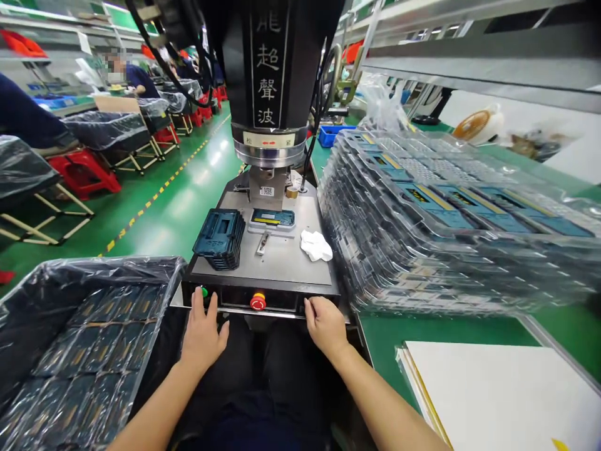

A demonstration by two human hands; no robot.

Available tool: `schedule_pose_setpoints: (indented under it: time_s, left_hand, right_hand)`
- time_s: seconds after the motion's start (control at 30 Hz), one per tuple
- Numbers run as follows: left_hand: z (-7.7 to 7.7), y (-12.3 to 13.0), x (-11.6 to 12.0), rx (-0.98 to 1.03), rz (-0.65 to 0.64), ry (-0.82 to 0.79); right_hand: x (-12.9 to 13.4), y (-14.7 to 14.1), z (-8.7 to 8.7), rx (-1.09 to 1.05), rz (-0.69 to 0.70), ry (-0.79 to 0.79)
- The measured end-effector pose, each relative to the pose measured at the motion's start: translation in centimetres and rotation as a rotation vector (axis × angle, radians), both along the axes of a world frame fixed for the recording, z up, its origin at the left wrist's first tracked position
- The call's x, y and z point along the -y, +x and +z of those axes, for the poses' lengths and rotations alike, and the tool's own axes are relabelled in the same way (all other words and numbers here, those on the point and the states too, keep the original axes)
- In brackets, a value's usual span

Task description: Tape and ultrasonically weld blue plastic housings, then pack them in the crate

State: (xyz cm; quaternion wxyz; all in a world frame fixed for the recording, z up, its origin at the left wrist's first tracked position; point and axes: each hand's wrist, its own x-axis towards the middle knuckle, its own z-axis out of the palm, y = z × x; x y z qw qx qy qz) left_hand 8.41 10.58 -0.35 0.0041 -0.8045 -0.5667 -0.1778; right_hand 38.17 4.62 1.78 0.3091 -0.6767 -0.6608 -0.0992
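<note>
**Both grips released at ultrasonic welder**

The left hand is held open, its grip released and nothing grasped. Its fingertips are placed at the green button on the welder's front console (whether the button is pressed cannot be told). The right hand is also released, with the fingers laid over the console's front edge, to the right of the red emergency-stop button.

A blue plastic part in a fixture is seated on the steel plate, below the welder head. A stack of dark blue-green casings is set at the plate's left, and a white cloth at its right. A bin lined with black plastic, loaded with dark parts, is placed left of the left hand. Stacked clear trays are piled right of the plate. White sheets are laid on the green tabletop. A co-worker is seated farther down the line.
</note>
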Motion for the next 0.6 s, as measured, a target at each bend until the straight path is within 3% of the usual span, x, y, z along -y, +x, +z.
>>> schedule_pose_setpoints:
  time_s: [0.33, 0.6]
  left_hand:
    - [0.7, -0.1, 0.7, 0.175, 0.099, -0.063]
    - [0.1, -5.3, -0.4, 0.054, 0.35, -0.055]
  right_hand:
    - [0.0, 0.3, 0.2, -0.187, 0.059, 0.066]
    - [-0.1, 0.5, 0.8, -0.21, 0.164, 0.114]
